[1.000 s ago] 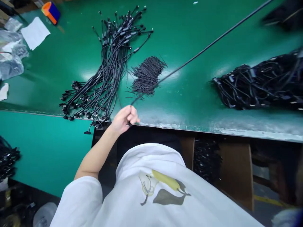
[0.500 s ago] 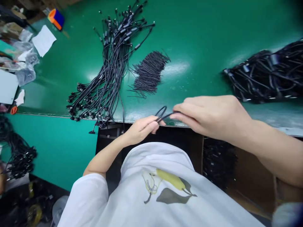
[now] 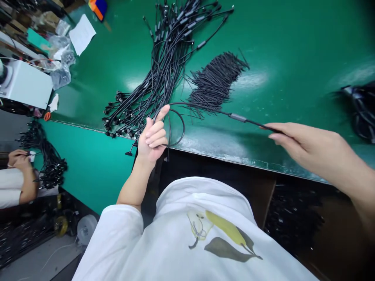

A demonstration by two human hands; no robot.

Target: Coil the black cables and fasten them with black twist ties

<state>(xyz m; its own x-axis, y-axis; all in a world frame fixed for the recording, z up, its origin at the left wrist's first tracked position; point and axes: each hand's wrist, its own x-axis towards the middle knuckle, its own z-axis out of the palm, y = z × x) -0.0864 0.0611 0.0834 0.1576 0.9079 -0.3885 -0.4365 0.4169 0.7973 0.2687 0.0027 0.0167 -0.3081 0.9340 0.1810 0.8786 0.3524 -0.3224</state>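
Note:
A black cable [image 3: 205, 108] with a grey sleeve is drawn out between my two hands above the front edge of the green table. My left hand [image 3: 154, 136] is closed around the cable, its index finger raised, and a loop hangs to the right of the fingers. Between thumb and fingers, my right hand [image 3: 301, 144] pinches the other end of the cable; the tip is hidden. Behind my left hand lies a big bundle of black cables [image 3: 164, 74]. A pile of short black ties [image 3: 216, 82] lies under the stretched cable.
More bundled black cables [image 3: 363, 109] lie at the right. At the left are a white machine [image 3: 29, 84], plastic bags and a sheet of paper [image 3: 82, 35]. A co-worker's hands [image 3: 20, 159] are by another cable bundle [image 3: 48, 156]. Below the table edge is a box [image 3: 293, 218].
My right hand has moved right, pulling the cable out long. My left hand has turned up and shifted left, the loop now larger. The view has swung left.

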